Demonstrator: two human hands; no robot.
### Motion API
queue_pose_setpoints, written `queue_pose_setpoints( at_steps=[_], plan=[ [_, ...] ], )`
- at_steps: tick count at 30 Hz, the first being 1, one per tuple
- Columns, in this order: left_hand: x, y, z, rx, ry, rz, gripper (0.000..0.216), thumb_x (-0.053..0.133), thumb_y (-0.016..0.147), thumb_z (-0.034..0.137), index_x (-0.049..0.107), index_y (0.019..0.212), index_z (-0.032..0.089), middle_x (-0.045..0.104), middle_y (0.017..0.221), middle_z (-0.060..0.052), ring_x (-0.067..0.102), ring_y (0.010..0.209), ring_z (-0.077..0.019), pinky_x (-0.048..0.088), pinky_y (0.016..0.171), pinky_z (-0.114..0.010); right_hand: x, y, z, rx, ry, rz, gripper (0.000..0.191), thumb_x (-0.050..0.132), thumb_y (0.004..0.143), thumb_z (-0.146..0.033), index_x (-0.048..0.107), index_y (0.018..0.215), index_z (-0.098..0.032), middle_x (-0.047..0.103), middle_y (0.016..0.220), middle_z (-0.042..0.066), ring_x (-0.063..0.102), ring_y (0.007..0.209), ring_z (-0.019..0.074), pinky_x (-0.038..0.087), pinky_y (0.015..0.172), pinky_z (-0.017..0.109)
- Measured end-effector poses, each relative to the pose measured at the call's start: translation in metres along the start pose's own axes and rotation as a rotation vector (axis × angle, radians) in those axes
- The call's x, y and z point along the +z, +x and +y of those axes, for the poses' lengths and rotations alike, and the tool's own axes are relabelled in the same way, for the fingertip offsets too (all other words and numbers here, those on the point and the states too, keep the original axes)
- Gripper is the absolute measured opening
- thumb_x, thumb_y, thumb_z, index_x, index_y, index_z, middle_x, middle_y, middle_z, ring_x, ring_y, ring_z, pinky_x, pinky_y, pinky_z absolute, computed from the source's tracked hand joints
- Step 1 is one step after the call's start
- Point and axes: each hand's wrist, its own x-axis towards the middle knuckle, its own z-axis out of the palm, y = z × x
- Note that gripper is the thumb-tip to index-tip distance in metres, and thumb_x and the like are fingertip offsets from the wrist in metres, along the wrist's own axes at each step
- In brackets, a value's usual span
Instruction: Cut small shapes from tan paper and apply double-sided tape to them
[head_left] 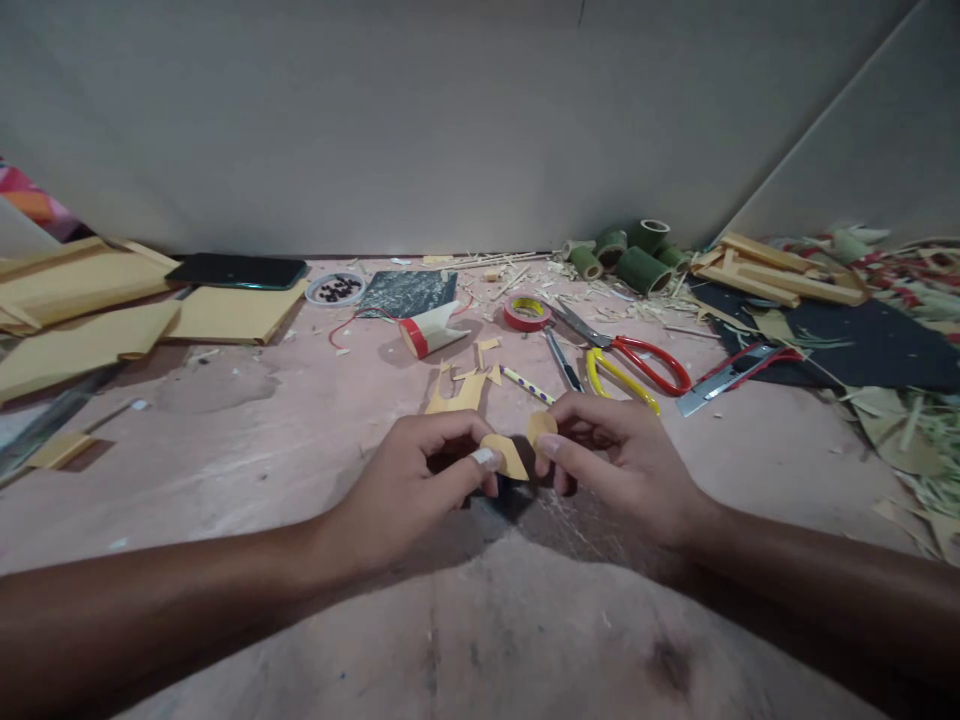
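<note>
Between thumb and fingers, my left hand (427,462) pinches a small tan paper piece (508,458) with a pointed end. A rounded tan paper piece (541,432) is gripped by my right hand (619,455), close beside the first one. A narrow gap separates the two pieces. Just beyond my left hand lies a cut tan sheet (459,392) with curved cut-outs and small scraps around it. A white stick with purple dots (527,384) rests behind the right hand's fingers. Something dark beneath the left fingertips is mostly hidden.
Beyond my hands lie red-handled scissors (649,362), yellow-handled pliers (619,378), a utility knife (562,358), pink tape (526,311) and a white cone (433,330). Green bamboo pieces (643,270) stand by the wall. Tan envelopes (232,315) and a phone (236,270) are left; shavings lie right.
</note>
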Motion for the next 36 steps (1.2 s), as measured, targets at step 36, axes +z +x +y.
queue_pose_setpoints(
  at_steps=[36],
  plan=[
    [0.0024, 0.0022, -0.0022, 0.004, -0.026, -0.052, 0.022, 0.057, 0.095, 0.027, 0.067, 0.080, 0.014, 0.062, 0.064, 0.004, 0.052, 0.053, -0.0068, 0.042, 0.052, -0.018, 0.0063, 0.0000, 0.0005, 0.154, 0.192, 0.048, 0.028, 0.085, 0.081, -0.035, 0.071, 0.070, -0.013, 0.067, 0.055, -0.002, 0.060, 0.041, 0.0069, 0.047, 0.042, 0.014]
  ],
)
